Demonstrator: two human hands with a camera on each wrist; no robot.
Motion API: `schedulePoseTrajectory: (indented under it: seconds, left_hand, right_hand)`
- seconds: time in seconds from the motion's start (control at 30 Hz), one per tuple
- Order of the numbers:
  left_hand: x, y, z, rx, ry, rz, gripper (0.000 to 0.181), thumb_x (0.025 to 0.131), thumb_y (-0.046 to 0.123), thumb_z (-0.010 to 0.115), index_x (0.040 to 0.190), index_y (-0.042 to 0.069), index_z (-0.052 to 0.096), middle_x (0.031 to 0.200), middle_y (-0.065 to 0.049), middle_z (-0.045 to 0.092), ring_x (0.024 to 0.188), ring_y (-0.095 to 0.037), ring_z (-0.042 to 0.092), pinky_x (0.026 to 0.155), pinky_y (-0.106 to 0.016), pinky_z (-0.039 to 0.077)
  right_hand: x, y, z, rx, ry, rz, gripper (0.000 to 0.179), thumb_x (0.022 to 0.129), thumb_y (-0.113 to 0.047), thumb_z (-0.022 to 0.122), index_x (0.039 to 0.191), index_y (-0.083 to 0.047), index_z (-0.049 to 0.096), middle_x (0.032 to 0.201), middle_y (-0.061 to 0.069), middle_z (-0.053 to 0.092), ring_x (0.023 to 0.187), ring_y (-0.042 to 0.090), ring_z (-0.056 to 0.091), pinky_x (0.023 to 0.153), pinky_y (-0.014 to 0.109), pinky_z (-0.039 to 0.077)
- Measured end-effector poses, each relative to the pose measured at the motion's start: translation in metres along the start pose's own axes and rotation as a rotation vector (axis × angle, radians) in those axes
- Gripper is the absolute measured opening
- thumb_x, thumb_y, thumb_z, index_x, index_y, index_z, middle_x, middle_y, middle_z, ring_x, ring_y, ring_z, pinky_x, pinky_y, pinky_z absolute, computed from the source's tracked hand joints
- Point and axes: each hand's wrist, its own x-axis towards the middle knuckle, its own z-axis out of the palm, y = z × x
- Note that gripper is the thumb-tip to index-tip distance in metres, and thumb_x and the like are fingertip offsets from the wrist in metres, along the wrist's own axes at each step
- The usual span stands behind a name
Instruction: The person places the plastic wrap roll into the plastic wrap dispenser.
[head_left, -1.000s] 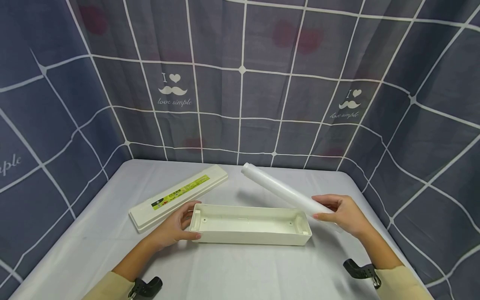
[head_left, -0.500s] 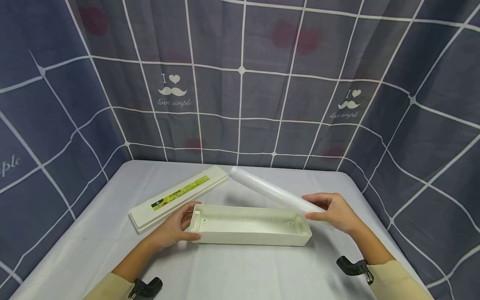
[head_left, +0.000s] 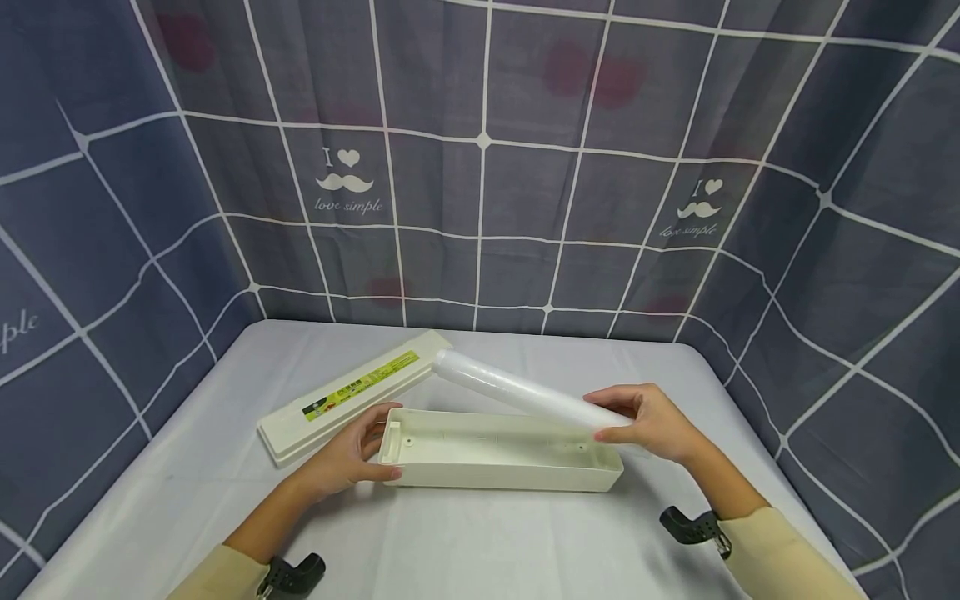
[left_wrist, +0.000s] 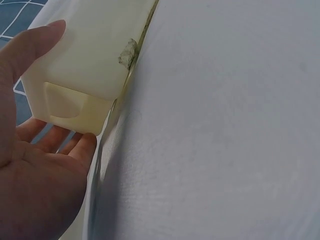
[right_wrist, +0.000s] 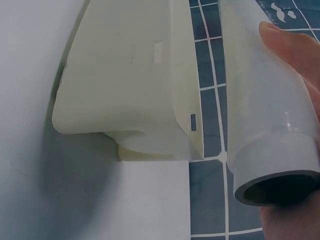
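Observation:
A long cream plastic box (head_left: pixel 495 477) lies on the table with its top open. My left hand (head_left: pixel 341 457) grips its left end, thumb on the front wall and fingers behind; the left wrist view shows the thumb (left_wrist: pixel 42 42) lying on the box's wall. In my right hand (head_left: pixel 651 423) is a roll of cling film (head_left: pixel 510 390), held near its right end and slanting above the box's rear side. The right wrist view shows the hollow core end of the roll (right_wrist: pixel 272 165) beside the box (right_wrist: pixel 120 75), apart from it there.
Behind the left hand lies a cream lid (head_left: pixel 356 396) with a green label, set at an angle; the roll's far end overlaps it in the head view. A white cloth covers the table (head_left: pixel 495 542). Dark checked curtains (head_left: pixel 525 192) enclose the back and sides.
My right hand has carried the roll leftward and a little lower, so more of it is over the box. The left hand and the box have stayed put.

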Motion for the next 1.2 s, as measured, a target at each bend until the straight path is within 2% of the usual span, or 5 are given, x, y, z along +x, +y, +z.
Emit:
schedulePoseTrajectory:
  seconds: [0.2, 0.33, 0.63, 0.83, 1.2]
  left_hand:
    - [0.0, -0.001, 0.0, 0.013, 0.011, 0.012, 0.104, 0.075, 0.0, 0.088, 0.157, -0.002, 0.024, 0.151, -0.03, 0.036, 0.139, -0.047, 0.042, 0.105, -0.018, 0.049]
    - [0.001, -0.001, 0.001, 0.03, 0.018, 0.031, 0.104, 0.075, 0.001, 0.089, 0.157, -0.004, 0.024, 0.151, -0.03, 0.037, 0.14, -0.047, 0.041, 0.107, -0.017, 0.047]
    - [0.0, -0.002, -0.001, 0.028, 0.014, 0.032, 0.104, 0.074, 0.002, 0.089, 0.156, -0.001, 0.026, 0.15, -0.029, 0.038, 0.14, -0.045, 0.042, 0.106, -0.015, 0.047]
    - [0.0, -0.002, 0.0, 0.027, 0.008, 0.036, 0.101, 0.074, 0.002, 0.089, 0.155, 0.003, 0.029, 0.15, -0.029, 0.038, 0.139, -0.042, 0.043, 0.106, -0.015, 0.047]
    - [0.002, -0.002, 0.001, 0.024, 0.013, 0.044, 0.1, 0.074, -0.004, 0.088, 0.156, 0.004, 0.03, 0.15, -0.028, 0.04, 0.138, -0.046, 0.045, 0.105, -0.017, 0.048]
  right_hand:
    - [0.005, -0.001, 0.004, -0.011, -0.037, -0.009, 0.051, 0.075, -0.01, 0.091, 0.121, -0.001, 0.073, 0.116, 0.016, 0.075, 0.1, 0.008, 0.072, 0.085, 0.02, 0.059]
    - [0.01, -0.001, 0.006, -0.003, -0.063, -0.025, 0.049, 0.074, -0.004, 0.09, 0.121, -0.004, 0.074, 0.117, 0.014, 0.076, 0.102, 0.008, 0.072, 0.087, 0.019, 0.059]
    - [0.017, 0.0, 0.01, 0.0, -0.117, -0.085, 0.048, 0.075, -0.008, 0.091, 0.12, -0.005, 0.075, 0.118, 0.013, 0.076, 0.104, 0.008, 0.072, 0.088, 0.02, 0.058]
    - [0.021, -0.002, 0.01, 0.017, -0.149, -0.079, 0.048, 0.074, -0.008, 0.091, 0.12, -0.006, 0.075, 0.118, 0.012, 0.076, 0.102, 0.01, 0.073, 0.087, 0.022, 0.059]
    - [0.025, -0.002, 0.012, 0.022, -0.206, -0.076, 0.048, 0.074, -0.01, 0.092, 0.118, -0.003, 0.075, 0.117, 0.015, 0.075, 0.097, 0.012, 0.073, 0.084, 0.023, 0.06]
